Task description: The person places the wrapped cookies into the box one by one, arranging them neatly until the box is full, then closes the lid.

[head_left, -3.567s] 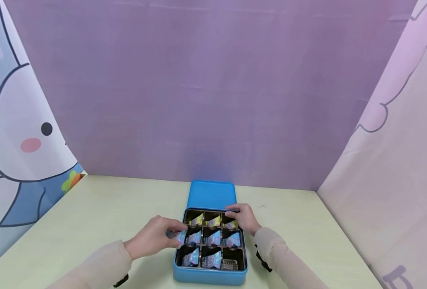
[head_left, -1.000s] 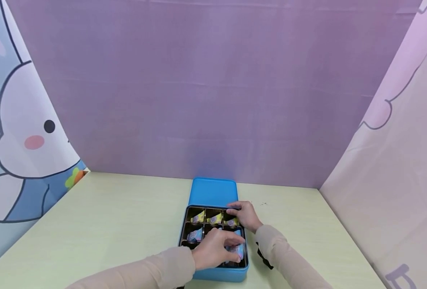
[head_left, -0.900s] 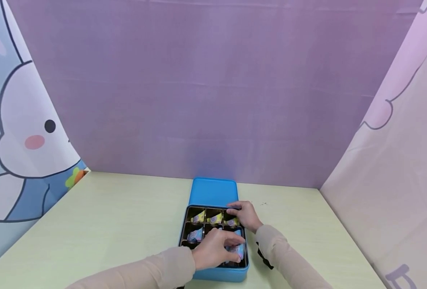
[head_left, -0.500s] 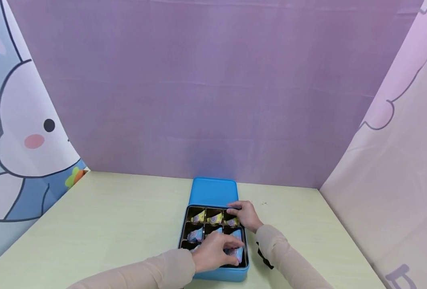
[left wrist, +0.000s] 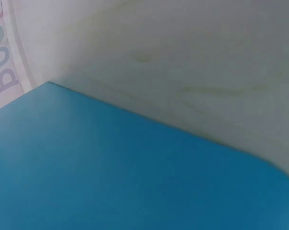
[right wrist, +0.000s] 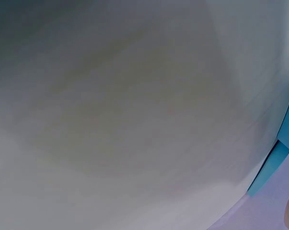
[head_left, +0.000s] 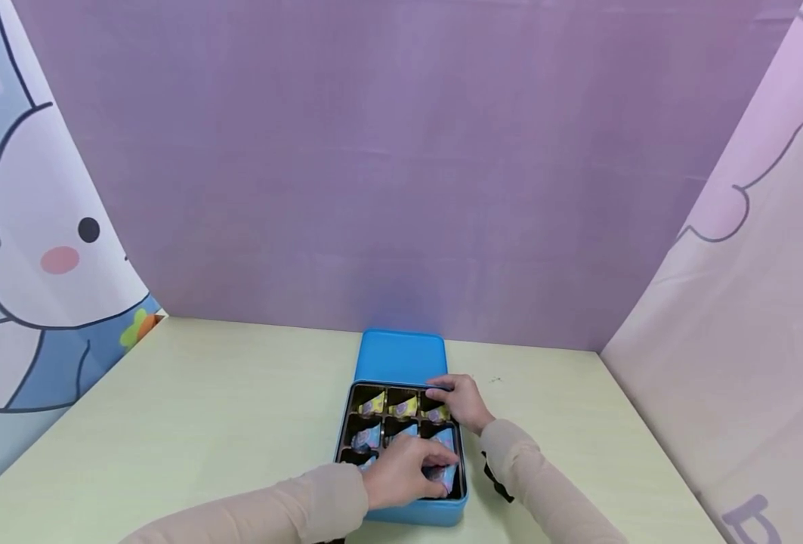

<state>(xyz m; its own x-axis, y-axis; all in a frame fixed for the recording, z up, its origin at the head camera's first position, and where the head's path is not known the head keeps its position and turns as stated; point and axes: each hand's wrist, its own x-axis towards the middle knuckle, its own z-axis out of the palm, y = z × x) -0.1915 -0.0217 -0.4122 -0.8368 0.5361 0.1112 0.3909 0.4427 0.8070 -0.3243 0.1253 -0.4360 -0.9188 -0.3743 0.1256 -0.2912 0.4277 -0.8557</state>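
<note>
- A pale green table (head_left: pixel 204 423) bears a blue tin (head_left: pixel 408 515), placed near the person's edge; its lid (head_left: pixel 399 355) lies flat just behind
- The right hand (head_left: pixel 461 400) curls over the tin's far right rim, seemingly to steady it
- The left hand (head_left: pixel 404 470) reaches across to the near right compartment, fingers pinching a blue wrapped sweet (head_left: pixel 447 477) there
- Yellow sweets (head_left: pixel 406 408) fill the far row
</note>
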